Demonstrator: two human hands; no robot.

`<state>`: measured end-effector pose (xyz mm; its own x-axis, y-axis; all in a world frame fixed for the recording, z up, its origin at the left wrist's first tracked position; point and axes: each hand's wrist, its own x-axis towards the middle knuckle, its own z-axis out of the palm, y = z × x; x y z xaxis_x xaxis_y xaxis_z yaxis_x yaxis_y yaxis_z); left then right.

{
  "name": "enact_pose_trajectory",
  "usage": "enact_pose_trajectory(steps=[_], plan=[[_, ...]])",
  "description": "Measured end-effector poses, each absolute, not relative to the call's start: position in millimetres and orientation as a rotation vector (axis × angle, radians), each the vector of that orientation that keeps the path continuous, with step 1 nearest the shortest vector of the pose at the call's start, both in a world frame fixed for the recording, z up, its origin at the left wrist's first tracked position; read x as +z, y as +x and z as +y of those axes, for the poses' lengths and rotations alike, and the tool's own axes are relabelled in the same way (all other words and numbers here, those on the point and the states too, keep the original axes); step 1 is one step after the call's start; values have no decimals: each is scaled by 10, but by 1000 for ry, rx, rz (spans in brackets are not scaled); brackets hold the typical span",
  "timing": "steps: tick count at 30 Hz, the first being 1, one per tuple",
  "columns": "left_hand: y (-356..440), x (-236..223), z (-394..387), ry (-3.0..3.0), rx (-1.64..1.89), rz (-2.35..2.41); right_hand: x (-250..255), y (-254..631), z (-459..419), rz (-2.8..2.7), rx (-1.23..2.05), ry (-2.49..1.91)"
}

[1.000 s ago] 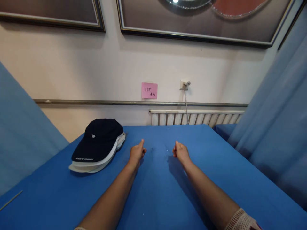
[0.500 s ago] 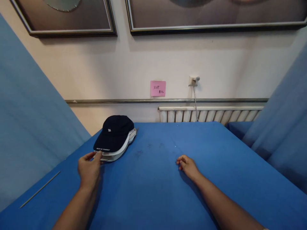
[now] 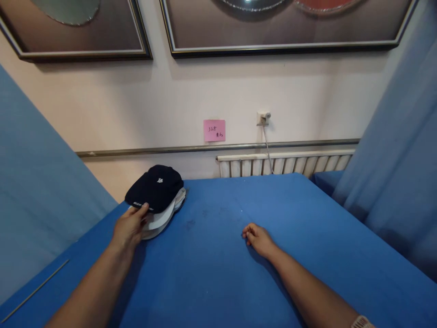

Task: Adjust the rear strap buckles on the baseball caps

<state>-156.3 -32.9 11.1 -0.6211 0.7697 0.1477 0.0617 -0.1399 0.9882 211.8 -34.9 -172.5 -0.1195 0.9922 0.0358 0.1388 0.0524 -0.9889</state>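
A stack of caps sits at the far left of the blue table [image 3: 221, 273]. The top one is a dark navy cap [image 3: 155, 187] with a small white logo; white caps [image 3: 160, 218] lie under it. My left hand [image 3: 130, 225] grips the navy cap's brim, thumb on top, and the brim is tilted up off the stack. My right hand [image 3: 258, 238] rests on the table near the middle, fingers curled into a loose fist with nothing in it.
Blue curtains hang at the left [image 3: 37, 182] and right [image 3: 399, 150]. Behind the table is a wall with a pink note [image 3: 214, 130], a socket with a cord [image 3: 263, 119], a radiator [image 3: 283, 163] and framed pictures. A thin rod [image 3: 34, 289] lies at the table's left edge.
My left hand went from the table's middle to the cap stack, took the navy cap's brim and has lifted it slightly. My right hand drew back a little and stays curled.
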Motion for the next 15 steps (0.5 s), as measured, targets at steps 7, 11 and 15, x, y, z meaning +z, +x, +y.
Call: enact_pose_trajectory(steps=[7, 11, 15], plan=[[-905, 264, -124, 1077, 1782, 1205, -1627, 2226, -248, -1198, 1177, -1190], [-587, 105, -68, 1007, 1654, 1105, -1417, 2434, -216, -856, 1341, -1051], [-355, -233, 72, 961, 1379, 1182, -1209, 2605, -264, -590, 1686, -781]])
